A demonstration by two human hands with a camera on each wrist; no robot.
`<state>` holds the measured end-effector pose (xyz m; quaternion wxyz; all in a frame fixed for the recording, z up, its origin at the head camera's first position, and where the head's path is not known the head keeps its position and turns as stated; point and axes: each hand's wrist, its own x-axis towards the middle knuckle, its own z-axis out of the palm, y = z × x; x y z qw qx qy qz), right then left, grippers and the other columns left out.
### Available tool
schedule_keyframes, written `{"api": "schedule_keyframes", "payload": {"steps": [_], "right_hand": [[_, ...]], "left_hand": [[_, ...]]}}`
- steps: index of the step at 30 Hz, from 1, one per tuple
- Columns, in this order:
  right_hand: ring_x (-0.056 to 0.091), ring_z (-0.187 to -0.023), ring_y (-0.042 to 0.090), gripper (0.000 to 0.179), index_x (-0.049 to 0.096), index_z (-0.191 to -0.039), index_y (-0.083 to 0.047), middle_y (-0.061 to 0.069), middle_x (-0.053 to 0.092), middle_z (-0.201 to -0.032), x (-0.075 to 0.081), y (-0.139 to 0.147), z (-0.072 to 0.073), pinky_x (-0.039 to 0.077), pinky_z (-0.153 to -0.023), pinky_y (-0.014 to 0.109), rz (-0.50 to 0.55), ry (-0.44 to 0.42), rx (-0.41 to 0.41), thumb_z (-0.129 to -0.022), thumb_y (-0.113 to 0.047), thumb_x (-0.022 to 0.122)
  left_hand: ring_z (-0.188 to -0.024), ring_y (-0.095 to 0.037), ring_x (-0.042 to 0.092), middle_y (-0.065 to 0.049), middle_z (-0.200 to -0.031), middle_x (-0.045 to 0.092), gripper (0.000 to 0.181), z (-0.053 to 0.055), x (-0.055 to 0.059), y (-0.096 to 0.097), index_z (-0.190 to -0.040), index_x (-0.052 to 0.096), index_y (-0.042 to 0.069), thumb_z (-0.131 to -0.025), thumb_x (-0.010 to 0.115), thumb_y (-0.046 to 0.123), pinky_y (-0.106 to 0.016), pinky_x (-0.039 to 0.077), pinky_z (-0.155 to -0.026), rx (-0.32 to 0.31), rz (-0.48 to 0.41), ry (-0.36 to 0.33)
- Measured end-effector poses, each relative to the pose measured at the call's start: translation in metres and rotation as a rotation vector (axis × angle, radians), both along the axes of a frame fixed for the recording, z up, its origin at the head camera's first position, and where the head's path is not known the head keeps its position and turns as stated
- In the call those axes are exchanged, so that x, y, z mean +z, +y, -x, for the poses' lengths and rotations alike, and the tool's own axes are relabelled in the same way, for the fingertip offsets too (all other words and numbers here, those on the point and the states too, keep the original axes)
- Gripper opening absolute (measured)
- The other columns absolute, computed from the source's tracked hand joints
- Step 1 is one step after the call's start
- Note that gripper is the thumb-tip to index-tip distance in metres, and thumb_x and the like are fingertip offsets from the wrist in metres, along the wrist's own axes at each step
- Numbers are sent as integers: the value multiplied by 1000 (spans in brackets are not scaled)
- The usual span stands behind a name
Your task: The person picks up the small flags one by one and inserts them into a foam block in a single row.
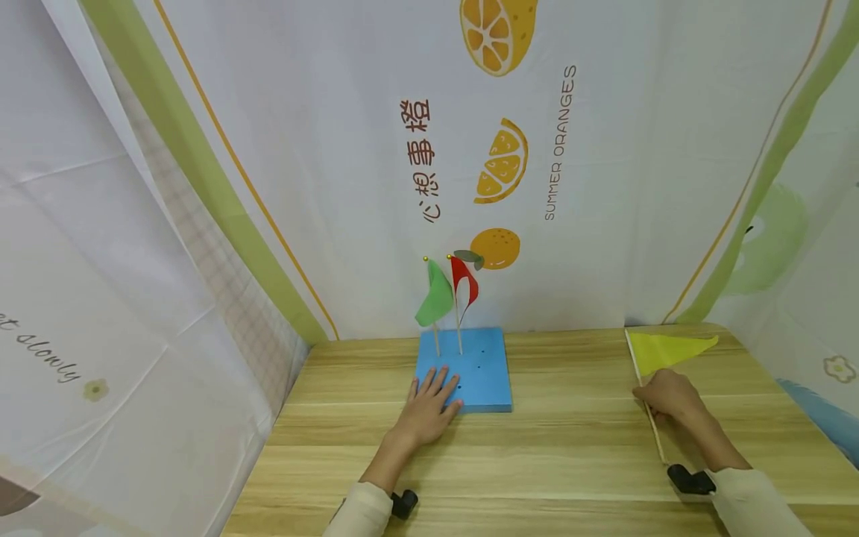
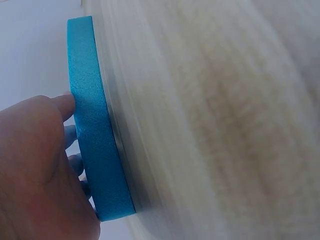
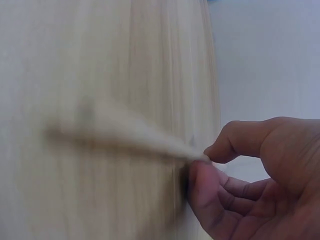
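Yellow flag [image 1: 658,352] between pinched right fingers [image 3: 202,187], green flag [image 1: 438,297] and red flag [image 1: 460,268] in block [image 1: 491,384] under spread left fingers [image 1: 438,380]

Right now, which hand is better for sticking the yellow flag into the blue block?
Probably the right hand: it pinches the yellow flag by its stick. The left hand rests on the blue block with fingers spread, so it could steady that.

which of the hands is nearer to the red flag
Left. The left hand rests on the blue board, in front of the red flag; the right hand is farther off, to its right, holding the yellow flag.
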<state>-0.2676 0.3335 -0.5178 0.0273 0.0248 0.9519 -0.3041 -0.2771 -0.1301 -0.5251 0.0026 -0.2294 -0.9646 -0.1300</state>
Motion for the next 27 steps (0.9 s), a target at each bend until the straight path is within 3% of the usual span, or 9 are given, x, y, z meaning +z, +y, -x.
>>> {"api": "schedule_keyframes", "payload": {"steps": [11, 21, 27], "right_hand": [[62, -47, 14, 34, 61, -57, -3, 2, 60, -53, 4, 0, 0, 54, -48, 29, 77, -39, 1, -88, -18, 58], [62, -51, 16, 31, 63, -64, 0, 5, 63, -55, 6, -3, -2, 55, -51, 31, 198, -86, 14, -91, -14, 58], [61, -52, 17, 30, 58, -67, -2, 4, 60, -56, 8, -7, -3, 53, -51, 31, 192, -49, 41, -94, -16, 58]], "left_hand": [[-153, -34, 14, -7, -165, 17, 59, 0, -1, 0, -157, 28, 21, -105, 35, 49, -63, 11, -121, -6, -13, 6], [-153, -34, 13, -8, -165, 16, 60, -1, 1, 0, -157, 27, 21, -105, 34, 50, -61, 11, -121, -3, -9, -2], [-153, -34, 14, -8, -165, 17, 60, -1, -1, 0, -156, 28, 20, -105, 35, 50, -61, 11, -121, -4, -21, 4]]}}
